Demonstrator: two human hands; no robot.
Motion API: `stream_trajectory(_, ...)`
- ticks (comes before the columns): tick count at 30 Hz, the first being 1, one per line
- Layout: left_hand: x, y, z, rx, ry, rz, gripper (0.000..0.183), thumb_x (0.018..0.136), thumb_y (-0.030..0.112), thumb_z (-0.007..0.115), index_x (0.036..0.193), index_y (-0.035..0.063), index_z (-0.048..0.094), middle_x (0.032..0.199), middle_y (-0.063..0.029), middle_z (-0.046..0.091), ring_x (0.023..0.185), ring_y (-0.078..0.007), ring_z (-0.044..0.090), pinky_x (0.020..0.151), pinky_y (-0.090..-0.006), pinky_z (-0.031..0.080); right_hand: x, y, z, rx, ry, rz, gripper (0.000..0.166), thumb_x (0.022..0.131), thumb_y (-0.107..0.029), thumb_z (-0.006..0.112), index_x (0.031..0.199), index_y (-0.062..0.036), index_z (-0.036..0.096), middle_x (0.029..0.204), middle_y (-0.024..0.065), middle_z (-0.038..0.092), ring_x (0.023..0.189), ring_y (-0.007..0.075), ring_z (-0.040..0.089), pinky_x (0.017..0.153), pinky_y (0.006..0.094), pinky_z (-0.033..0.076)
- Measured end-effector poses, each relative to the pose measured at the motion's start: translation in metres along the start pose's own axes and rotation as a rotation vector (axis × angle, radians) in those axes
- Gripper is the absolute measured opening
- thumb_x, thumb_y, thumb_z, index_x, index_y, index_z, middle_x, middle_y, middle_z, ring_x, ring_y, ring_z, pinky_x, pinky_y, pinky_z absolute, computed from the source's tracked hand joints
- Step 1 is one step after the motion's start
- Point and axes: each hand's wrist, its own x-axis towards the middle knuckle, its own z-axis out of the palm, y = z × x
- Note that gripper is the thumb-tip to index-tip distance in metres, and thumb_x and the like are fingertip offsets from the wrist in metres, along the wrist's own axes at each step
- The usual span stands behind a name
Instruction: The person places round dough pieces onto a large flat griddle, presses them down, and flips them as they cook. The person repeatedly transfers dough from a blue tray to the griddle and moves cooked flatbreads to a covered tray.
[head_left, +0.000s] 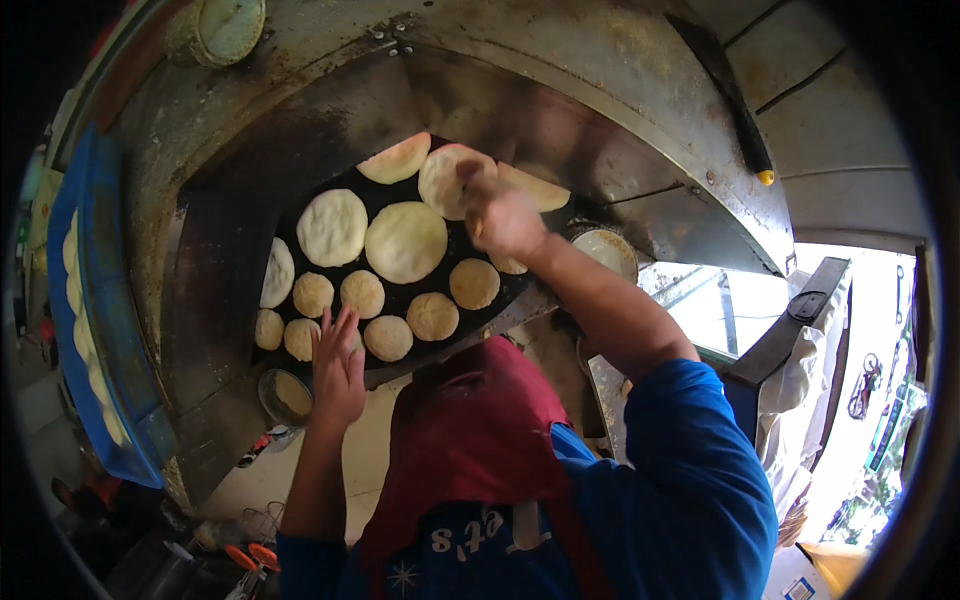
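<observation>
Several small round dough cakes (433, 316) and larger flatbreads (406, 242) lie on a black griddle (461, 244). My left hand (339, 367) is over the near cakes with its fingers apart. Its fingertips reach the lower edge of one small cake (363, 291); whether they press on it I cannot tell. At the back, my right hand (506, 221) is blurred and closed around a handled tool (471, 171), whose kind is unclear. This tool is over a pale flatbread (439, 184). Half-round bread pieces (395, 159) stand along the back edge on both sides of it.
Raised metal walls (480, 97) surround the griddle's far side. A metal bowl (286, 397) sits at the near left, another bowl (606, 251) at the right. On the left is a blue tray (112, 300) of dough pieces. A dark-bladed tool (724, 90) lies at upper right.
</observation>
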Motion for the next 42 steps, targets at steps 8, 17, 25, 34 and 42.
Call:
stream_trajectory(8,-0.053,-0.003,0.004,-0.133,0.056,-0.122,0.048,0.106,0.024,0.027,0.145,-0.0003,0.040,0.151,-0.0181,0.041,0.146,-0.0405,0.024,0.119,-0.0538,0.012,0.007,-0.008,0.018,0.162,0.002,-0.259,0.032,0.066,-0.012,0.065,0.098,-0.0101,0.070,0.113,0.0101,0.062,0.091,0.0297,0.063,0.072,0.0416,0.056)
stream_trajectory(17,-0.050,-0.004,-0.002,-0.265,0.135,-0.045,0.044,0.106,0.020,0.031,0.143,-0.0006,0.043,0.150,-0.0173,0.042,0.144,-0.0390,0.030,0.117,-0.0493,0.022,-0.016,-0.033,-0.014,0.010,0.044,-0.336,0.027,0.062,-0.014,0.068,0.088,-0.0063,0.066,0.089,0.0098,0.058,0.083,0.0292,0.062,0.066,0.0394,0.054)
stream_trajectory(25,-0.027,-0.027,-0.008,-0.094,0.243,-0.022,0.036,0.091,0.008,0.062,0.126,0.0020,0.060,0.135,-0.0138,0.057,0.125,-0.0335,0.051,0.104,-0.0437,0.041,-0.156,-0.032,-0.066,-0.152,-0.017,0.074,0.033,0.072,-0.003,0.067,0.104,-0.0042,0.062,0.112,0.0159,0.053,0.102,0.0355,0.057,0.081,0.0430,0.052)
stream_trajectory(34,0.070,-0.016,0.004,0.290,-0.117,0.214,0.055,0.078,0.010,0.075,0.131,0.0101,0.057,0.141,-0.0030,0.049,0.132,-0.0253,0.042,0.109,-0.0427,0.033,-0.144,-0.046,-0.082,-0.339,-0.105,0.157,0.038,0.076,-0.009,0.063,0.114,-0.0070,0.065,0.111,0.0093,0.059,0.101,0.0300,0.054,0.087,0.0413,0.047)
stream_trajectory(42,0.054,0.014,0.021,0.314,-0.120,0.283,0.060,0.074,0.025,0.081,0.125,0.0067,0.057,0.135,-0.0064,0.051,0.129,-0.0259,0.043,0.105,-0.0452,0.036,-0.079,-0.102,-0.011,-0.171,-0.248,0.009,0.047,0.080,-0.028,0.068,0.121,-0.0044,0.064,0.124,0.0134,0.057,0.115,0.0308,0.050,0.096,0.0440,0.041)
